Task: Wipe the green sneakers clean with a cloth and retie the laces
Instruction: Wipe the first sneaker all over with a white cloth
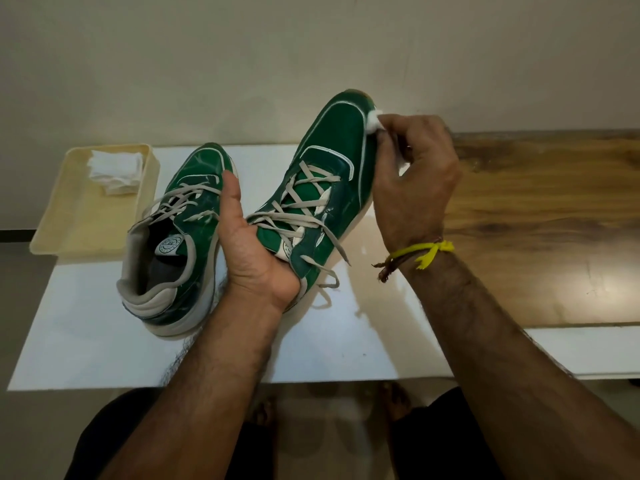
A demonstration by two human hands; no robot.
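My left hand (pixel 254 252) grips the heel end of a green sneaker (pixel 332 161) and holds it tilted above the table, toe pointing away. Its beige laces (pixel 301 209) hang loose and untied. My right hand (pixel 412 174) pinches a small white cloth (pixel 374 118) against the right side of the toe. The second green sneaker (pixel 180 237) stands on the white sheet (pixel 104 341) to the left, laces loose, its opening facing me.
A cream plastic tray (pixel 69 216) at the far left holds folded white cloths (pixel 116 171). A brown wooden tabletop (pixel 554 220) extends to the right of the white sheet. A beige wall stands close behind. My knees and bare feet show below the table edge.
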